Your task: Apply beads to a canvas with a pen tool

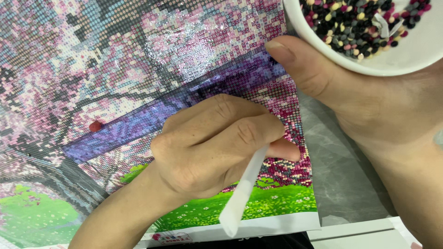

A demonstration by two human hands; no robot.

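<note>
The work in hand is bead-by-bead filling of a diamond-painting canvas, a sheet printed with pink blossom trees, a dark trunk and a green meadow, which lies flat on a grey marbled tabletop. The left hand is clenched around a white applicator pen; the pen's blunt rear end points toward the viewer, while its working tip is hidden under the curled fingers, somewhere over the magenta patch near the canvas's right edge. Whether a bead sits on that tip cannot be told. The right hand grasps a white bowl from below, thumb pressed against its rim, holding it above the upper right corner of the canvas; inside lies a mix of small dark, pink and cream beads. A single red bead lies loose on the purple band well to the left of both hands. Judging by the pose, this looks like the placing step, with the pen pressed or about to press onto a cell. The next move calls for a steady, vertical touch on the correct printed square, then a lift toward the bowl, which has to stay level so that nothing spills.
</note>
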